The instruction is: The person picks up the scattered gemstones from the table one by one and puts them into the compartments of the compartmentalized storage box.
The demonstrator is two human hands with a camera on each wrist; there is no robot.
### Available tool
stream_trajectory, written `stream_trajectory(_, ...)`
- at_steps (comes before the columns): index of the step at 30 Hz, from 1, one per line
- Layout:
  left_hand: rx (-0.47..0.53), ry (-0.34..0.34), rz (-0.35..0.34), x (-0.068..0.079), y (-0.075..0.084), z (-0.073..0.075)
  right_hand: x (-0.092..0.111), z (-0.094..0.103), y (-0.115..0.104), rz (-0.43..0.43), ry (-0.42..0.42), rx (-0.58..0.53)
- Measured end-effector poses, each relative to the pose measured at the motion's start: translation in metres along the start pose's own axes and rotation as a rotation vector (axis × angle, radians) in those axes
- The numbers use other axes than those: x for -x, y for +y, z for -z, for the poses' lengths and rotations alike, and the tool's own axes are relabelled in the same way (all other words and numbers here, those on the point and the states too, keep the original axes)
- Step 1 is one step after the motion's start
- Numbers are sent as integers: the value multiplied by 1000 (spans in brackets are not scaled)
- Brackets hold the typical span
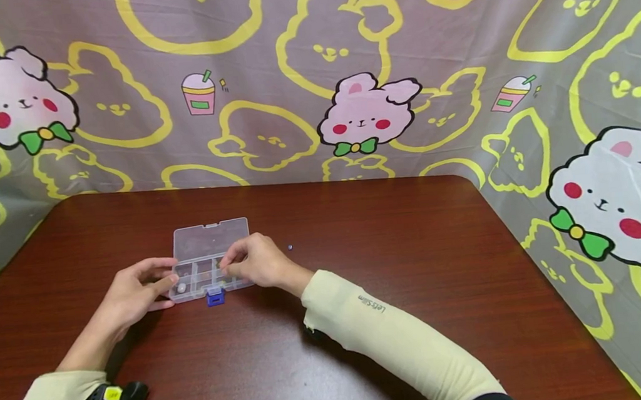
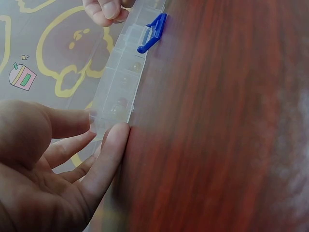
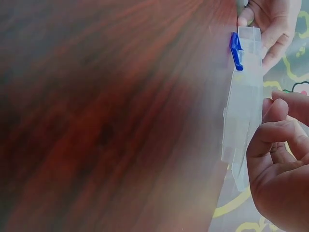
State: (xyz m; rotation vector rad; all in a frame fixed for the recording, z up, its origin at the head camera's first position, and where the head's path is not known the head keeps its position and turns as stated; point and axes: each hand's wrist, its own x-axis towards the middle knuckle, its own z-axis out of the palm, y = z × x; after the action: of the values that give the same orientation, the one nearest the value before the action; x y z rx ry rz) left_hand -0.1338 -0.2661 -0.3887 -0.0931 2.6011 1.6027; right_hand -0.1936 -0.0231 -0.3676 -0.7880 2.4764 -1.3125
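Observation:
A clear plastic compartment box [image 1: 195, 293] lies on the table with its lid [image 1: 210, 239] tipped back and its blue latch [image 1: 215, 297] hanging at the front. My left hand [image 1: 132, 294] grips the box's left end between thumb and fingers. Over the right-hand compartments, my right hand [image 1: 260, 261] reaches in with thumb and fingertips close together; whether something small is between them is hidden. A whitish bead [image 1: 182, 288] sits in the front left compartment. Small yellowish bits show in other compartments, too small to make out.
One tiny bluish bead [image 1: 290, 247] lies loose on the brown table [image 1: 357, 235], right of the box. Behind the table's far edge hangs a printed cloth [image 1: 265, 72] with rabbit drawings, and it also runs along the right side.

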Motion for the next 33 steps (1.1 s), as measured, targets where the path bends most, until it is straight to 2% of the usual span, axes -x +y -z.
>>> stream_trajectory(6, 2, 2, 1, 0, 1, 0, 3, 9, 6, 5, 8, 8)
stream_trajectory(14, -6, 9, 0, 1, 1, 0, 11, 25, 20, -5, 20, -84)
stream_trajectory(20, 1, 10, -3, 1, 2, 0, 16, 38, 32, -24, 24, -95)
stream_trajectory(25, 11, 11, 22, 2, 2, 0, 20, 48, 38, -59, 14, -62)
stream_trajectory(33, 7, 13, 23, 2, 3, -1, 26, 65, 48, -93, 5, -27)
